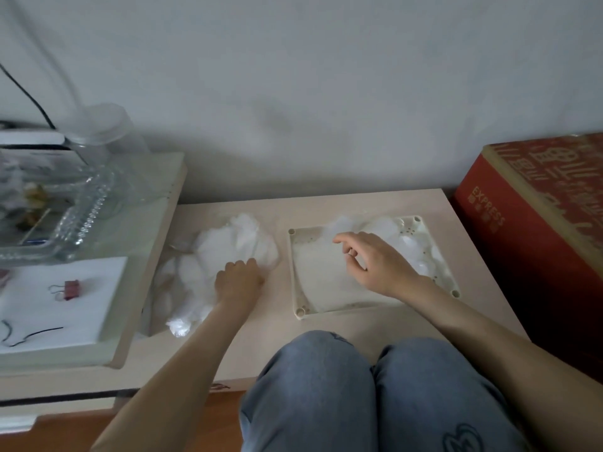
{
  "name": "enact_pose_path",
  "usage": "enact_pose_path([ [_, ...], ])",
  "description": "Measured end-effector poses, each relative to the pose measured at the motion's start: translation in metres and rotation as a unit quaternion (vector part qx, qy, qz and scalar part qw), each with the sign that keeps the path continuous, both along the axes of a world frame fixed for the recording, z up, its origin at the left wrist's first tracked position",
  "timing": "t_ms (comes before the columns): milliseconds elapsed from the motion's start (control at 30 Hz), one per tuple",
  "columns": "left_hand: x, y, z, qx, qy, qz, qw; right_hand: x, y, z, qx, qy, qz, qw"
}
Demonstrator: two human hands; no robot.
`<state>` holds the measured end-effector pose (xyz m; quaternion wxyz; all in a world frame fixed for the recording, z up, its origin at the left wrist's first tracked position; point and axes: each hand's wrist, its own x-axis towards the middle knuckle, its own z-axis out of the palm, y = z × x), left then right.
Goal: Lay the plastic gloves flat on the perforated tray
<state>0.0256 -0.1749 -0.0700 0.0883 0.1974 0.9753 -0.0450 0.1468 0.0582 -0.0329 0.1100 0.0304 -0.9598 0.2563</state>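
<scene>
Two hands, left hand point(239, 279) fingers curled into glove pile point(228, 246), right hand point(375, 264) loosely bent over flat glove point(323, 275) on perforated tray point(326, 310), grip unclear.

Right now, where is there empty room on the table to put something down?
Bare table shows in the strip between the glove pile and the perforated tray, along the front edge near the knees, and between the tray and the red box. The tray's far right corner is crowded with gloves, and the right hand is over its middle.
</scene>
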Motion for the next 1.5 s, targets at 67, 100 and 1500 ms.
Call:
enact_pose_path([
  [67,-0.001,-0.005,0.003,-0.018,0.02,-0.014,1.0,-0.001,0.001,0.005,-0.019,-0.038,-0.017,0.999],
  [100,-0.002,-0.006,0.005,-0.018,0.023,-0.011,1.0,-0.001,0.002,0.006,-0.037,-0.058,-0.024,0.997],
  [1500,0.031,0.098,0.075,0.71,-0.53,0.22,0.408,-0.001,0.025,0.015,-0.754,-0.196,-0.026,0.626],
])
